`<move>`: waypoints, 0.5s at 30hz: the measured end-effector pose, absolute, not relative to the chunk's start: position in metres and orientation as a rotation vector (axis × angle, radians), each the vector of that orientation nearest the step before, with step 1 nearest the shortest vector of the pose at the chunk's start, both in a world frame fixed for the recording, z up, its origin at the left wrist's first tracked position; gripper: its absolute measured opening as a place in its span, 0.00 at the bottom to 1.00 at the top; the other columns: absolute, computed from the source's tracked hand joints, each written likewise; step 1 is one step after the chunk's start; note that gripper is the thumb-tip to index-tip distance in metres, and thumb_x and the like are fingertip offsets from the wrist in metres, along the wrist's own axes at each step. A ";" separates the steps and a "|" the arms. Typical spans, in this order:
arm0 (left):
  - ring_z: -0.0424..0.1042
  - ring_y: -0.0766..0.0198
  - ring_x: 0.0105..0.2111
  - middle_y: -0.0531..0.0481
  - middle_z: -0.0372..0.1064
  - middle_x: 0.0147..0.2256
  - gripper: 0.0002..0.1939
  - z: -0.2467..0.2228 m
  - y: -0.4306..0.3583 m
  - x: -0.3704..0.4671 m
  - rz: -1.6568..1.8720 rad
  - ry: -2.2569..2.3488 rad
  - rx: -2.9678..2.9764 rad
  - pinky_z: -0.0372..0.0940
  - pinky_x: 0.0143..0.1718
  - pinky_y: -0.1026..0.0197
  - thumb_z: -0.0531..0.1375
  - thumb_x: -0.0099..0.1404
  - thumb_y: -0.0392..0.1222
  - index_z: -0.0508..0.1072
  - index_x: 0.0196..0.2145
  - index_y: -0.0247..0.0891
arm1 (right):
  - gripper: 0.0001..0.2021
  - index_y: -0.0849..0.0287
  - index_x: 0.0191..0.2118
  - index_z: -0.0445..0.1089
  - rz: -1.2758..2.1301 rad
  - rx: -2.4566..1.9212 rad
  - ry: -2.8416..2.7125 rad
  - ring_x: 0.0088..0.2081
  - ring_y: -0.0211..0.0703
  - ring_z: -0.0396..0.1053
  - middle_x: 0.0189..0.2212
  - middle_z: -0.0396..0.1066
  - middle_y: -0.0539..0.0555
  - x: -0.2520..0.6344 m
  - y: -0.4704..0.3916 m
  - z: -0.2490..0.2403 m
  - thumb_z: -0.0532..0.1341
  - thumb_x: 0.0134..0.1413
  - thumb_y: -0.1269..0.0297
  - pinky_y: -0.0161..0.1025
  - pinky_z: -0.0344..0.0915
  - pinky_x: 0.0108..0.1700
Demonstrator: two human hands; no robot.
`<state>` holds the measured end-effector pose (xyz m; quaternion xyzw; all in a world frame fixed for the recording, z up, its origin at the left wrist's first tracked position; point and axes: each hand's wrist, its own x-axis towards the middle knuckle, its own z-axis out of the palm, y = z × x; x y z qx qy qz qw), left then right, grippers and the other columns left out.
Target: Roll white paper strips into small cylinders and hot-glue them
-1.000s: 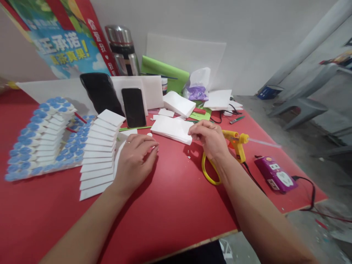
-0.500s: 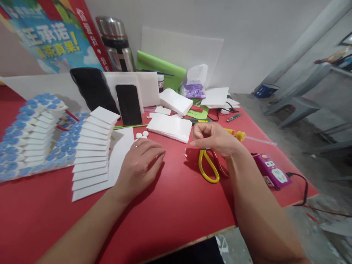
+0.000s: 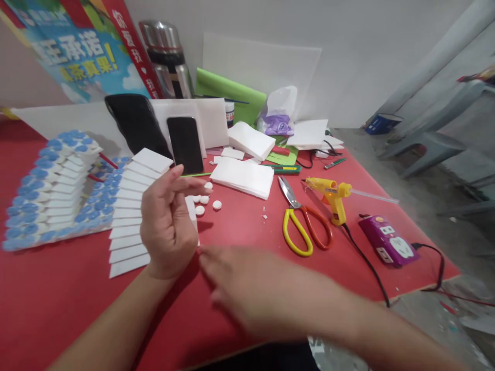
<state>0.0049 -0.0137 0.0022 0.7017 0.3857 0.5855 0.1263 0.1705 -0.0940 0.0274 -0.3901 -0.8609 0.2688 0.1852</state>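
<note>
My left hand is raised above the table beside a fanned row of white folded paper pieces. Its fingers are apart and reach right, over several small white discs; nothing shows in its grasp. One disc lies right by its fingertips. Closer to the table's front edge, my right hand is smeared by motion, its fingertips pointing left toward my left wrist. What it holds, if anything, cannot be made out. Scissors with one yellow and one red handle lie to its upper right.
A yellow glue gun and a purple power socket box sit at the right, with cords over the edge. Stacked white paper, a phone, a steel flask and a blue-and-white paper piece stand or lie farther back and left.
My right hand has left the scissors area and swept left and nearer to me. My left hand has lifted and turned up, uncovering several white discs. The glue gun is now in full view.
</note>
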 end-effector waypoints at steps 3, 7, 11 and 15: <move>0.79 0.57 0.45 0.47 0.74 0.48 0.21 -0.002 -0.007 0.002 1.803 1.003 2.038 0.75 0.51 0.46 0.52 0.77 0.37 0.66 0.64 0.46 | 0.35 0.68 0.73 0.55 0.710 -0.862 -2.717 0.74 0.55 0.51 0.73 0.55 0.63 0.149 -0.124 0.006 0.56 0.71 0.49 0.56 0.44 0.76; 0.78 0.53 0.48 0.44 0.73 0.50 0.22 -0.007 -0.005 0.001 1.805 0.949 2.058 0.75 0.53 0.44 0.55 0.73 0.33 0.71 0.62 0.46 | 0.44 0.72 0.75 0.49 0.607 -1.358 -2.637 0.77 0.55 0.37 0.76 0.41 0.64 0.168 -0.116 -0.010 0.50 0.70 0.38 0.53 0.37 0.78; 0.75 0.50 0.51 0.43 0.74 0.51 0.27 -0.007 -0.008 0.002 1.711 0.927 2.154 0.72 0.55 0.41 0.58 0.68 0.28 0.71 0.61 0.47 | 0.48 0.78 0.73 0.52 0.425 -1.922 -2.403 0.76 0.65 0.39 0.74 0.44 0.72 0.189 -0.103 -0.002 0.49 0.68 0.35 0.63 0.38 0.76; 0.75 0.51 0.49 0.42 0.74 0.48 0.26 -0.007 -0.008 0.003 1.644 0.905 2.221 0.73 0.50 0.43 0.58 0.68 0.26 0.71 0.60 0.45 | 0.45 0.76 0.73 0.53 0.377 -1.697 -2.511 0.76 0.61 0.41 0.74 0.45 0.69 0.175 -0.106 0.003 0.47 0.70 0.36 0.57 0.43 0.76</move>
